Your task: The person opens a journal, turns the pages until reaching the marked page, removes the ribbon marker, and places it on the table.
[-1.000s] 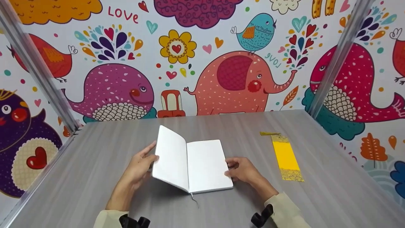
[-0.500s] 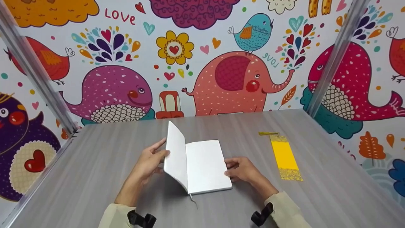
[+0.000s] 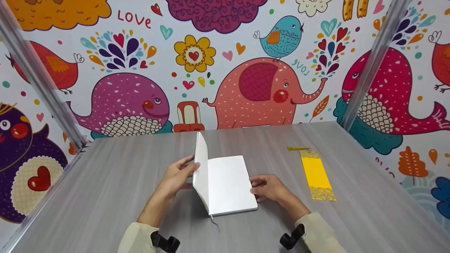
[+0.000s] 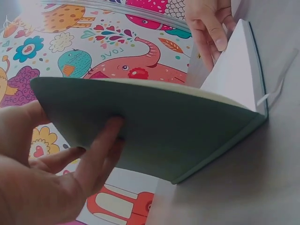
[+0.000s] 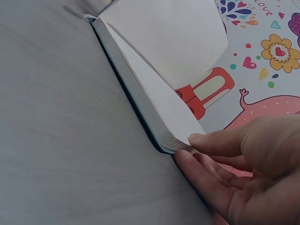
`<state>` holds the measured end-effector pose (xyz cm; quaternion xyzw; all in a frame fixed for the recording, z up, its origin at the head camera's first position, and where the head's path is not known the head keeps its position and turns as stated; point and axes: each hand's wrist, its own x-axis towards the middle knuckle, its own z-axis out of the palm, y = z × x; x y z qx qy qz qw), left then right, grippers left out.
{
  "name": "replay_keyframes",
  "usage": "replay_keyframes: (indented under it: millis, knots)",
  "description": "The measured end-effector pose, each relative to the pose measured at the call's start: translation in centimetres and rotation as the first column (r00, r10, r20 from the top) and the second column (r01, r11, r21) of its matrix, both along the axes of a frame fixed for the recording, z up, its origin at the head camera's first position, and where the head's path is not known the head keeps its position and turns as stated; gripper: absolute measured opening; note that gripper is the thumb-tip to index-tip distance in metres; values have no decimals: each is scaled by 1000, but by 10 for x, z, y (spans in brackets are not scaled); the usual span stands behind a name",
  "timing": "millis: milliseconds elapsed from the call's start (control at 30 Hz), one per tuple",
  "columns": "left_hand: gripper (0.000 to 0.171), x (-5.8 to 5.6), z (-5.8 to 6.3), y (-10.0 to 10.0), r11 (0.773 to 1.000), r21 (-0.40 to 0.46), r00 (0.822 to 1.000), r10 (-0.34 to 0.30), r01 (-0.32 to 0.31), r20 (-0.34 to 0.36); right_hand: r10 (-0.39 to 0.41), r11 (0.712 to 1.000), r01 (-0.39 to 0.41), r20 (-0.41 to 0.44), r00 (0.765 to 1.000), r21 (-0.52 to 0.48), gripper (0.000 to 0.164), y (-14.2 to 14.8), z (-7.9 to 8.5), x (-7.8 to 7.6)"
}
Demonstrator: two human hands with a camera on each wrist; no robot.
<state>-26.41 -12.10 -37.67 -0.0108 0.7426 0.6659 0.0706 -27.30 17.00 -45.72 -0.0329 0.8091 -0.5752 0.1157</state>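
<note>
A notebook (image 3: 230, 186) with blank white pages lies open on the table, its left half raised nearly upright. The left wrist view shows its dark green cover (image 4: 154, 122) from outside. My left hand (image 3: 175, 177) holds that raised half at its outer edge, thumb on the page side and fingers behind against the cover. At the right edge, my right hand (image 3: 270, 189) pinches the page block and back cover, thumb on top and fingers below, plain in the right wrist view. A thin grey ribbon (image 3: 215, 224) trails from the spine's near end.
A yellow bookmark (image 3: 317, 175) with patterned gold ends and a tassel (image 3: 298, 148) lies to the right of the notebook on the grey table (image 3: 119, 182). Cartoon-printed panels (image 3: 225, 70) stand behind the table and at both sides, with metal posts at the corners.
My left hand has moved right, swinging the left half of the notebook from a slant to nearly upright. The right hand has stayed at the right edge. The bookmark has not moved.
</note>
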Motion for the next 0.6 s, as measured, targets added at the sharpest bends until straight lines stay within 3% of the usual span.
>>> replay_keyframes:
  millis: [133, 233, 367, 600]
  knots:
    - [68, -1, -5, 4, 998, 24, 998, -53, 54, -24, -29, 1000, 29, 26, 999, -5, 41, 1, 0, -3]
    - [74, -2, -10, 9, 993, 36, 993, -108, 110, -55, -40, 998, 42, 54, 998, -37, 55, 3, 1, -5]
    - [69, -5, -17, 15, 984, 26, 978, -170, 174, -117, -11, 997, 16, 67, 998, -75, 68, 5, 1, -6]
    - [63, -7, -35, 26, 965, -148, 952, -241, 215, -188, 24, 995, -18, 60, 998, -101, 69, 5, 2, -5]
